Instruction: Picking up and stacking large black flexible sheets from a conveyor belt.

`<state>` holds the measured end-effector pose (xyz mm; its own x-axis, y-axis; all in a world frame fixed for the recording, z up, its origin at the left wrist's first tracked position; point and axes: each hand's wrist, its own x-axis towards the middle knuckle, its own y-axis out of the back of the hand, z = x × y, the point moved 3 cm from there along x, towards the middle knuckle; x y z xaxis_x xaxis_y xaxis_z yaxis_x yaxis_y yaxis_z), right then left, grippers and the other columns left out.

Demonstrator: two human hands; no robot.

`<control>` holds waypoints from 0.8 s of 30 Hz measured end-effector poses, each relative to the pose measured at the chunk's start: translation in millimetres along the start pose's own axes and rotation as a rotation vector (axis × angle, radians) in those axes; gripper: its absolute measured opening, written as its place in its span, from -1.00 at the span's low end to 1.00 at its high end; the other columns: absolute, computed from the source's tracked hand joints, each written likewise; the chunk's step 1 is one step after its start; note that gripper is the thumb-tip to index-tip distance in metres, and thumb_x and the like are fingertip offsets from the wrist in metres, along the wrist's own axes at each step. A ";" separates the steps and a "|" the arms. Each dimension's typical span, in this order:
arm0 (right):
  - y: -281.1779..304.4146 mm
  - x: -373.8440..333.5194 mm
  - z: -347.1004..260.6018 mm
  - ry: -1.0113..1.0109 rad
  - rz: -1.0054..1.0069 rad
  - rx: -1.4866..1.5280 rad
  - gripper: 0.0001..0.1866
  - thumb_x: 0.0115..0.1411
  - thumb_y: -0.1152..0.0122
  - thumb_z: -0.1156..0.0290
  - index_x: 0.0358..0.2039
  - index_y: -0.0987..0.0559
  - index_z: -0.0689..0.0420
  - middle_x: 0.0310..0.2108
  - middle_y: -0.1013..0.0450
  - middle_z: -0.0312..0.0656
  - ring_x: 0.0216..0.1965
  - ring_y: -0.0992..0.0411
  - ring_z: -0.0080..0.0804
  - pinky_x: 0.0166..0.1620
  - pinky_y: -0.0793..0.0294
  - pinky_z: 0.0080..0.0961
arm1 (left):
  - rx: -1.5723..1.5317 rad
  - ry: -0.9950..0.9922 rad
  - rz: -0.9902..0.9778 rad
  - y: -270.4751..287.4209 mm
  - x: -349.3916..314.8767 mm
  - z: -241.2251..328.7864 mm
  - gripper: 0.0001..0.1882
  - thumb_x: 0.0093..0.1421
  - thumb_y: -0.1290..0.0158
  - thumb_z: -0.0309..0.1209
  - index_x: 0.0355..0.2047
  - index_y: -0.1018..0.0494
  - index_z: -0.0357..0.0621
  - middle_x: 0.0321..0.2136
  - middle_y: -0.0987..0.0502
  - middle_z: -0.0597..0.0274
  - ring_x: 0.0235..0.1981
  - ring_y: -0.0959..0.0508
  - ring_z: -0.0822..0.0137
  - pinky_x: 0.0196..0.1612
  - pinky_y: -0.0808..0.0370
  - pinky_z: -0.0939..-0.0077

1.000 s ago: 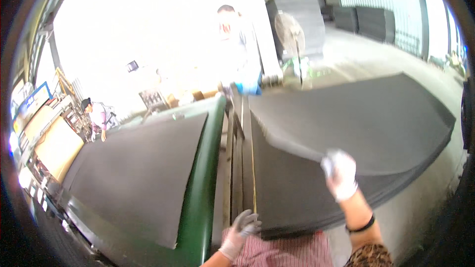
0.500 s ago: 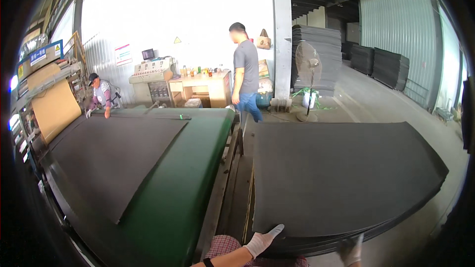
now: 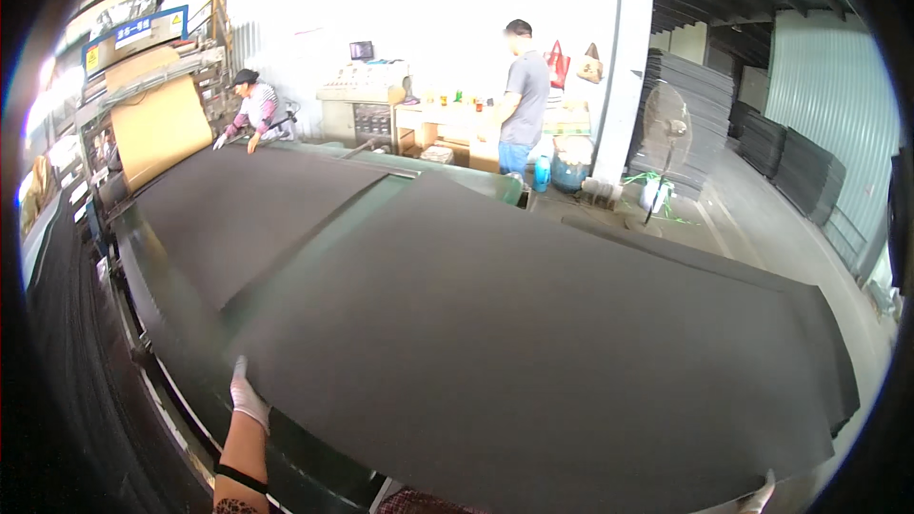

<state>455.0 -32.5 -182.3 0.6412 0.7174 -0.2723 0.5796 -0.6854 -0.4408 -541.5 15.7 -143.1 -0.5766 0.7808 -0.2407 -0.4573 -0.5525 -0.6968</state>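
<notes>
A large dark grey sheet (image 3: 533, 324) stretches across the front, bridging the green conveyor belt (image 3: 381, 192) and the stack on the right. My left hand (image 3: 249, 402), in a pale glove, is closed on its near left corner, over the belt. At the near right edge my right hand (image 3: 759, 495), also gloved, grips the same sheet; most of its fingers are hidden beneath. Another dark sheet (image 3: 257, 209) lies flat on the belt, farther left. Under the held sheet, the stack of similar sheets (image 3: 843, 366) shows at its right edge.
A co-worker (image 3: 255, 112) leans over the belt's far end, beside a machine with a brown roll (image 3: 162, 133). Another person (image 3: 524, 100) stands by a wooden desk (image 3: 419, 119). A standing fan (image 3: 666, 128) and tall sheet piles (image 3: 685, 114) are behind, right.
The top sheet has come off the right stack and moved left, partly over the belt. My left hand has travelled left with its corner. The view has turned left.
</notes>
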 end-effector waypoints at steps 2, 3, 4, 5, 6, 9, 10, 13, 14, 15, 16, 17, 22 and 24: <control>-91.9 -78.4 4.8 -0.047 0.341 -0.250 -0.47 0.22 0.00 0.19 0.09 -0.34 0.32 0.04 -0.36 0.03 -0.02 -0.34 -0.06 0.08 -0.29 -0.22 | 0.079 0.013 0.067 4.2 -26.5 -3.1 -0.33 0.19 0.15 0.07 0.16 -0.22 -0.14 0.14 -0.29 0.09 0.17 -0.25 0.07 0.20 -0.16 0.09; -124.5 -104.2 20.6 -0.011 0.167 -0.168 -0.44 0.20 -0.04 0.22 0.09 -0.33 0.38 0.07 -0.34 0.00 0.08 -0.25 -0.10 0.16 -0.18 -0.21 | 0.173 0.099 0.126 -2.7 -40.6 -21.0 -0.35 0.19 0.12 0.02 0.16 -0.22 -0.15 0.14 -0.28 0.08 0.17 -0.25 0.06 0.21 -0.14 0.08; -115.4 -101.7 43.8 -0.038 0.162 -0.155 -0.47 0.18 -0.09 0.25 0.07 -0.35 0.37 0.06 -0.35 -0.01 0.06 -0.26 -0.16 0.17 -0.17 -0.24 | 0.268 0.198 0.189 -6.5 -60.8 -40.5 -0.37 0.19 0.08 -0.03 0.16 -0.22 -0.16 0.15 -0.28 0.08 0.17 -0.25 0.04 0.22 -0.13 0.07; -142.6 -132.3 62.4 -0.025 0.100 -0.107 -0.49 0.16 -0.11 0.29 0.04 -0.37 0.38 0.02 -0.37 -0.06 0.04 -0.27 -0.18 0.17 -0.17 -0.26 | 0.174 0.291 0.124 -44.4 -86.1 -66.7 -0.41 0.17 0.01 -0.17 0.15 -0.22 -0.19 0.14 -0.29 0.05 0.16 -0.26 0.03 0.24 -0.10 0.05; -150.7 -138.6 89.0 -0.001 -0.016 -0.125 -0.51 0.15 -0.11 0.30 0.03 -0.39 0.33 -0.01 -0.38 -0.13 -0.01 -0.31 -0.20 0.14 -0.22 -0.28 | 0.111 0.419 0.092 -58.3 -100.8 -95.9 -0.45 0.16 -0.01 -0.30 0.14 -0.23 -0.22 0.13 -0.29 0.02 0.15 -0.26 0.02 0.27 -0.07 0.04; -219.3 -202.4 129.3 -0.243 -0.152 -0.082 -0.55 0.13 -0.11 0.29 0.01 -0.43 0.21 -0.04 -0.40 -0.19 -0.09 -0.37 -0.29 0.01 -0.34 -0.33 | -0.839 1.080 -0.044 68.9 -78.3 -255.4 -0.44 0.27 0.11 -0.23 0.17 -0.14 -0.35 0.16 -0.23 -0.11 0.19 -0.20 -0.07 0.25 -0.09 0.07; -220.0 -200.8 120.1 -0.229 -0.183 -0.055 -0.55 0.13 -0.11 0.29 0.01 -0.43 0.21 -0.04 -0.40 -0.19 -0.09 -0.37 -0.29 0.01 -0.34 -0.33 | -0.605 0.905 -0.078 23.5 -94.1 -225.8 -0.47 0.27 0.11 -0.25 0.16 -0.16 -0.32 0.16 -0.24 -0.08 0.18 -0.22 -0.04 0.25 -0.10 0.08; -222.7 -174.1 101.6 -0.153 -0.188 0.143 -0.58 0.17 -0.05 0.28 -0.02 -0.43 0.26 -0.07 -0.41 -0.18 -0.10 -0.38 -0.30 -0.03 -0.37 -0.35 | 0.022 0.511 -0.056 -48.9 -91.7 -161.1 -0.49 0.29 0.13 -0.27 0.16 -0.16 -0.29 0.17 -0.23 -0.01 0.17 -0.24 0.03 0.28 -0.08 0.07; -219.9 -159.2 102.3 -0.149 -0.154 0.055 -0.59 0.19 -0.02 0.28 -0.03 -0.43 0.28 -0.08 -0.42 -0.16 -0.10 -0.38 -0.29 -0.04 -0.37 -0.35 | -0.044 0.533 -0.066 -35.6 -68.4 -154.3 -0.48 0.29 0.13 -0.26 0.17 -0.14 -0.31 0.18 -0.22 -0.01 0.19 -0.22 0.03 0.29 -0.06 0.08; -216.5 -150.0 101.6 -0.134 -0.110 -0.037 -0.60 0.21 0.00 0.27 -0.04 -0.43 0.30 -0.09 -0.42 -0.13 -0.11 -0.38 -0.28 -0.05 -0.37 -0.34 | 0.155 0.442 -0.037 -55.2 -58.7 -133.6 -0.46 0.29 0.15 -0.25 0.18 -0.11 -0.33 0.20 -0.19 -0.01 0.22 -0.18 0.02 0.31 0.00 0.14; -238.0 -162.7 106.3 -0.093 -0.167 -0.101 -0.59 0.24 0.03 0.27 -0.06 -0.43 0.35 -0.12 -0.43 -0.08 -0.09 -0.36 -0.28 -0.04 -0.37 -0.32 | 0.077 0.418 0.013 -57.7 -39.5 -127.2 -0.45 0.29 0.17 -0.24 0.18 -0.09 -0.34 0.21 -0.16 -0.01 0.23 -0.15 0.07 0.33 0.04 0.22; -256.5 -171.8 126.6 -0.172 -0.235 -0.066 -0.60 0.24 0.03 0.27 -0.07 -0.43 0.36 -0.14 -0.44 -0.07 -0.13 -0.39 -0.27 -0.07 -0.40 -0.30 | -0.135 0.323 0.049 14.7 5.6 -135.9 -0.41 0.28 0.14 -0.22 0.20 -0.06 -0.34 0.23 -0.13 -0.02 0.26 -0.11 0.09 0.34 0.09 0.25; -315.2 -235.2 179.2 0.430 -0.659 -0.868 -0.57 0.25 0.03 0.22 -0.03 -0.42 0.31 -0.23 -0.50 -0.06 -0.36 -0.49 -0.19 -0.26 -0.52 -0.32 | 0.049 0.562 -0.212 -138.3 -99.3 -182.2 -0.39 0.25 0.08 -0.25 0.20 -0.05 -0.34 0.23 -0.15 0.02 0.22 -0.17 0.14 0.31 -0.05 0.31; -322.9 -242.9 205.0 0.412 -0.806 -0.842 -0.58 0.25 0.04 0.20 -0.02 -0.42 0.25 -0.19 -0.49 -0.07 -0.31 -0.48 -0.20 -0.24 -0.51 -0.32 | 0.106 0.584 -0.306 -115.6 -107.3 -214.5 -0.49 0.26 0.11 -0.29 0.15 -0.16 -0.32 0.18 -0.22 0.03 0.19 -0.22 0.15 0.28 -0.12 0.35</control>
<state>9.1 40.1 -149.1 -0.0268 0.9836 0.1786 0.9277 -0.0421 0.3709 -281.6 58.3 -181.6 0.0374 0.9202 -0.3898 -0.6236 -0.2833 -0.7286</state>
